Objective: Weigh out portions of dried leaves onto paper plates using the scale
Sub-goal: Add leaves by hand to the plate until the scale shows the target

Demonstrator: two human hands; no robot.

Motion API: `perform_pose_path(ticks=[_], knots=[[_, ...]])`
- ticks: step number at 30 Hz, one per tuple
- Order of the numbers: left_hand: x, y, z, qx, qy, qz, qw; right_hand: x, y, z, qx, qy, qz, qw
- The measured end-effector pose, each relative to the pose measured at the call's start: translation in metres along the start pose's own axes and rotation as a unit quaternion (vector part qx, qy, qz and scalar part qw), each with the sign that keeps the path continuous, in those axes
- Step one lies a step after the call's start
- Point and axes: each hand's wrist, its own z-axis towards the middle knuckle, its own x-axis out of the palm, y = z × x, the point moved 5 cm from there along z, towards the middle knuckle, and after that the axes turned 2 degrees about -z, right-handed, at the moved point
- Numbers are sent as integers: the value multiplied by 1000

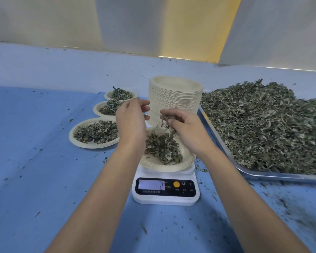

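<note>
Across the blue surface, strewn with leaf crumbs, my right grip pinches dried leaves above the paper plate on the scale; my left grip hovers beside it, fingers loosely curled, empty. Pale wall panels stand behind

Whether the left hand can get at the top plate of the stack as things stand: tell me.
Probably yes. The left hand hovers open and empty beside the stack of plates, whose top is bare. The right hand, pinching leaves, sits lower, in front of the stack, not over it.
</note>
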Motion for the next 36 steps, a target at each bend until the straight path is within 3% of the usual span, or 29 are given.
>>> perform_pose_path(ticks=[8,14,23,36], knots=[[-2,0,1,0,4,4,1000,-16,5,0,-5,-114,85,990],[-2,3,2,-10,5,11,1000,-14,6,-1,-4,-123,75,990],[-3,5,4,-16,-3,9,1000,-7,6,-4,-14,-69,26,997],[-4,6,4,-32,-3,7,999,-1,11,-4,-30,-4,74,997]])
